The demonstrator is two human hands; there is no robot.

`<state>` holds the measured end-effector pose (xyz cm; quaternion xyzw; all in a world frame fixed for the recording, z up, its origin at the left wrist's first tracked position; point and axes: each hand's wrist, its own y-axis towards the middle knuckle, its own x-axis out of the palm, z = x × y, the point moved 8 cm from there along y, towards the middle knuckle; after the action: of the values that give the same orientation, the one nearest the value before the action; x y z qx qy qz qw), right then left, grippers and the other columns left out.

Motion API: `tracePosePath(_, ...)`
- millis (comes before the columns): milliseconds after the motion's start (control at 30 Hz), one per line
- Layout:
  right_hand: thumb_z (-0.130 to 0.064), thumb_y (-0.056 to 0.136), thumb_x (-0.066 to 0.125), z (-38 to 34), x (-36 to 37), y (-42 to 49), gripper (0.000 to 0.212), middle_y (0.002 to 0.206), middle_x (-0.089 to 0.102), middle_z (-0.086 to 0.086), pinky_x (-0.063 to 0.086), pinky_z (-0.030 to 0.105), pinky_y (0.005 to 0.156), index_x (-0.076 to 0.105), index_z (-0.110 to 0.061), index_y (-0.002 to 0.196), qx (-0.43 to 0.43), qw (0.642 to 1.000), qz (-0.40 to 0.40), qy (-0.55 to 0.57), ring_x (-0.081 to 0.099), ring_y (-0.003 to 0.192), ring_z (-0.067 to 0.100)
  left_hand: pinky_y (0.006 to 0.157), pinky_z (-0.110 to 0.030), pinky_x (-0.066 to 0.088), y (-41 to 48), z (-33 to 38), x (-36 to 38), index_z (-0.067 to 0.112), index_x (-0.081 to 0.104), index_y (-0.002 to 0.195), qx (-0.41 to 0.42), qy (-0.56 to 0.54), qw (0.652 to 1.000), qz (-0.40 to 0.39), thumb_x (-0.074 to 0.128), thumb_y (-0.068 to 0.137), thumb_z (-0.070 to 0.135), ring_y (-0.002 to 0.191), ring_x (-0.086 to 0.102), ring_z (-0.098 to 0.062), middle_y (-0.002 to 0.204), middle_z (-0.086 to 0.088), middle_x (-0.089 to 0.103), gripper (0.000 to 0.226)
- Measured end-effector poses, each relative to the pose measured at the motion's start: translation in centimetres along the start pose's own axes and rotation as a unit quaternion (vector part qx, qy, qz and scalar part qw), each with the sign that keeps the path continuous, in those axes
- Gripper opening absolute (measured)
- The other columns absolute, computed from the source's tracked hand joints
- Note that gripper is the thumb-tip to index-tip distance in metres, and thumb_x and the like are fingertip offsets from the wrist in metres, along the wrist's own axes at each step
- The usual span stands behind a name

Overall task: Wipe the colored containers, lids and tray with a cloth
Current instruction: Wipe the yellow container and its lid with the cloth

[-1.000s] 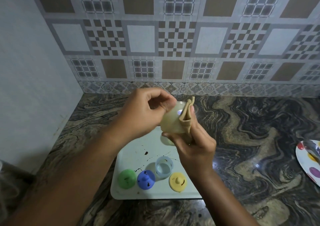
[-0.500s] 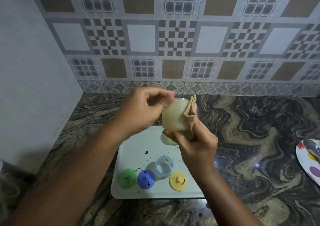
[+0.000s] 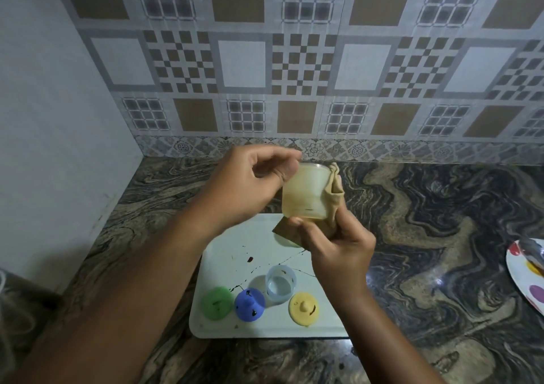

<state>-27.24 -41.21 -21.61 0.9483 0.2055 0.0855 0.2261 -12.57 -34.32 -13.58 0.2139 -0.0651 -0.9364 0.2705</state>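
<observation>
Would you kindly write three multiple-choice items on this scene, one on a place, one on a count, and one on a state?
1. Where does the blue cup stand?
A. on the counter beside the tray
B. on the tray, between the blue and yellow lids
C. in the left hand

2. How many lids lie on the tray?
A. two
B. three
C. five

3. What state is the yellow cup in?
A. held in the air between both hands
B. standing on the tray
C. capped with a lid

Answers:
1 B: it sits on the tray behind the blue lid and yellow lid.
2 B: green lid, blue and yellow make three.
3 A: the left hand grips its rim while the right hand presses the cloth on it.
</observation>
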Motion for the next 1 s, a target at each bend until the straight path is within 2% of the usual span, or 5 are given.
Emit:
tracePosePath(100,0.01,0.072,0.082,0.5,0.3,-0.2,0.056,0.069,0.07,-0.021,0.057,0.013,0.063,0.058,0.026,0.119,0.025,0.999,-0.013,0.02,0.063,0.065,-0.01,0.074,-0.026,0.059,0.3,-1.2,0.0,0.021,0.076,0.092,-0.05,-0.085,0.995,-0.006,0.069,0.084,0.028,0.089,0.072,-0.008,0.087,0.008,0.076,0.014)
tracePosePath(367,-0.038,0.088,0.076,-2.8,1.0,-0.7,0.074,0.134,0.06,0.032,0.057,0.037,0.096,0.044,0.007,0.138,-0.238,0.945,-0.001,-0.226,0.063,0.125,0.032,0.053,-0.006,0.041,-0.1,1.7,-0.3,0.024,0.072,0.08,0.053,0.091,0.993,0.059,0.073,0.088,0.017,0.055,0.057,0.005,0.061,0.021,0.064,0.01)
tracePosePath(633,-0.021,0.084,0.076,-2.4,-0.2,0.1,0.068,0.095,0.063,-0.012,0.051,0.008,0.073,0.052,0.019,0.134,-0.108,0.993,0.004,-0.053,0.056,0.079,-0.018,0.078,-0.031,0.06,0.5,-1.0,-0.3,0.017,0.075,0.091,-0.056,-0.133,0.989,-0.032,0.069,0.078,0.029,0.094,0.072,-0.016,0.093,0.001,0.076,0.019)
tracePosePath(867,-0.038,0.097,0.067,-4.3,1.1,-1.1,0.066,0.125,0.066,0.031,0.06,0.04,0.085,0.044,0.008,0.138,-0.252,0.943,-0.005,-0.215,0.072,0.11,0.036,0.064,-0.021,0.052,0.3,0.6,-0.8,0.028,0.07,0.078,0.044,0.019,0.998,0.036,0.07,0.09,0.016,0.067,0.06,-0.002,0.07,0.019,0.067,0.017)
tracePosePath(1000,-0.038,0.095,0.07,-3.7,0.1,-0.6,0.07,0.116,0.072,0.023,0.064,0.036,0.075,0.043,0.008,0.141,-0.19,0.971,0.009,-0.145,0.077,0.092,0.019,0.055,-0.011,0.048,-0.4,1.4,-0.6,0.019,0.077,0.089,0.051,0.005,0.998,0.045,0.072,0.088,0.024,0.056,0.061,0.005,0.069,0.019,0.07,0.007)
